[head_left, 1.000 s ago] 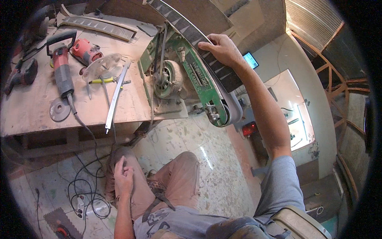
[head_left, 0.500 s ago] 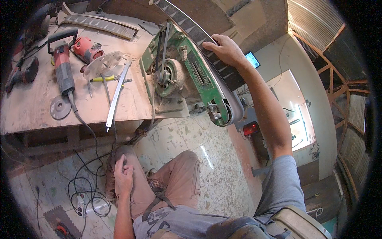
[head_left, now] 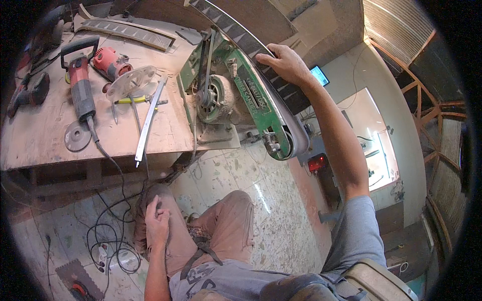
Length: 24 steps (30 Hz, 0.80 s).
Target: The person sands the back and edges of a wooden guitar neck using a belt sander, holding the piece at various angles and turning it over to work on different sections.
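My right hand is closed on a long dark guitar fretboard with pale triangular inlays and a light edge. The thumb lies over its near side, while part of the grip is hidden. The fretboard lies along the belt of a green belt sander; I cannot tell how firmly it touches. A black sanding belt rounds the sander's near end. On my left thigh rests my left hand, with nothing visible in it, its fingers loosely bent and apart.
The wooden bench at left carries a red-and-black power tool, a red router, a metal strip, yellow-handled pliers, a grey disc and another inlaid neck piece. Black cords tangle on the floor.
The view has shifted very slightly. Both hands and the fretboard stay in nearly the same places.
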### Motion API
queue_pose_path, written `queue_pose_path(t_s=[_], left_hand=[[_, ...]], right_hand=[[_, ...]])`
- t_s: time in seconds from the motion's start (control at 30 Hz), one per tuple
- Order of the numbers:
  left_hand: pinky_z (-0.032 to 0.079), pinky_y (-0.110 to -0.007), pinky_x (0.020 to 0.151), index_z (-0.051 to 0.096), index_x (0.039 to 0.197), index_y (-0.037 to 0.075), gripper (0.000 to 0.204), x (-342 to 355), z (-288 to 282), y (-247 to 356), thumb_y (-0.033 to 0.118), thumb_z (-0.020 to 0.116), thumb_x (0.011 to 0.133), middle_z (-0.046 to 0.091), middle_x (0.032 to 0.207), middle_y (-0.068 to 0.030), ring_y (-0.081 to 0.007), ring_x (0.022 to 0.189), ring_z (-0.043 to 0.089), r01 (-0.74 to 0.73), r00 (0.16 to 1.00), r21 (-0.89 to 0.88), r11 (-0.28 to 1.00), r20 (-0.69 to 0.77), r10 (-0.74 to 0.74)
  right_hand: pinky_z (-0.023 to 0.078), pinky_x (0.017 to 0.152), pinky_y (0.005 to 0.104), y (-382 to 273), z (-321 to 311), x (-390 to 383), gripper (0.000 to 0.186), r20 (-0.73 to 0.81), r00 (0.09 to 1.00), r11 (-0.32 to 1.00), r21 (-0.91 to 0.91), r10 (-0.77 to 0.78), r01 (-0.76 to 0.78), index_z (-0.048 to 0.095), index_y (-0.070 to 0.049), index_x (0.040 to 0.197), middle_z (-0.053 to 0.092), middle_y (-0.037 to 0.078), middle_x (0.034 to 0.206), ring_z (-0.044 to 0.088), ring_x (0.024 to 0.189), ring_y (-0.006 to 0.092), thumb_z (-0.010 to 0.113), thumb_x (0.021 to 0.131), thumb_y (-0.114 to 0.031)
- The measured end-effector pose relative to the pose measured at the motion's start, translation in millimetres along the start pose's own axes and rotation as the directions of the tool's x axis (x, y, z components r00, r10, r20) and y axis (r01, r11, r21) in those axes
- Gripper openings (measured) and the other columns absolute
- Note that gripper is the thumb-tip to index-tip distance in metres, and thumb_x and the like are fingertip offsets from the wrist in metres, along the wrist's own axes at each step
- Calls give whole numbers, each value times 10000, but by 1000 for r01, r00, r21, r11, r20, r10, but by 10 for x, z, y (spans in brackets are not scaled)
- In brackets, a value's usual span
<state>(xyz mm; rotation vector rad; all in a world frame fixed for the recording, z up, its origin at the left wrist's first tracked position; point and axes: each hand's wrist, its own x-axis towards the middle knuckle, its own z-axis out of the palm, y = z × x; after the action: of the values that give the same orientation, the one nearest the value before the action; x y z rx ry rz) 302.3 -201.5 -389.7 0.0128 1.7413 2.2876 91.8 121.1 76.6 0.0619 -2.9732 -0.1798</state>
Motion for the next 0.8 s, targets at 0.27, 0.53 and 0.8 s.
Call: queue_pose_path(t_s=[0.27, 0.53, 0.8], left_hand=[[537, -255, 788, 500, 1492, -10, 603, -12, -7, 142, -19, 623, 901, 576, 1361, -125, -152, 936, 641, -18, 1000, 116, 993, 17, 17], [520, -238, 742, 512, 1486, -5, 604, 9, -17, 28, -14, 639, 896, 583, 1354, -125, -129, 904, 618, -23, 1000, 68, 997, -2, 23], [518, -238, 760, 509, 1493, 0, 621, 13, -23, 29, -28, 629, 885, 576, 1345, -118, -125, 920, 612, -7, 1000, 69, 998, 18, 6]], right_hand=[[506, 786, 382, 5, 0, 5, 523, 10, 1000, 1000, 16, -11, 11, 718, 3, 1040, 715, 125, 899, 666, 840, 217, 646, 977, -512], [521, 784, 391, -53, 12, 15, 529, -14, 1000, 999, -47, 25, -25, 737, -3, 1050, 730, 142, 904, 691, 833, 239, 647, 963, -517], [537, 895, 509, -34, 26, 47, 592, -4, 993, 990, -79, 117, -117, 753, -18, 1029, 735, 244, 977, 710, 981, 426, 631, 895, -581]])
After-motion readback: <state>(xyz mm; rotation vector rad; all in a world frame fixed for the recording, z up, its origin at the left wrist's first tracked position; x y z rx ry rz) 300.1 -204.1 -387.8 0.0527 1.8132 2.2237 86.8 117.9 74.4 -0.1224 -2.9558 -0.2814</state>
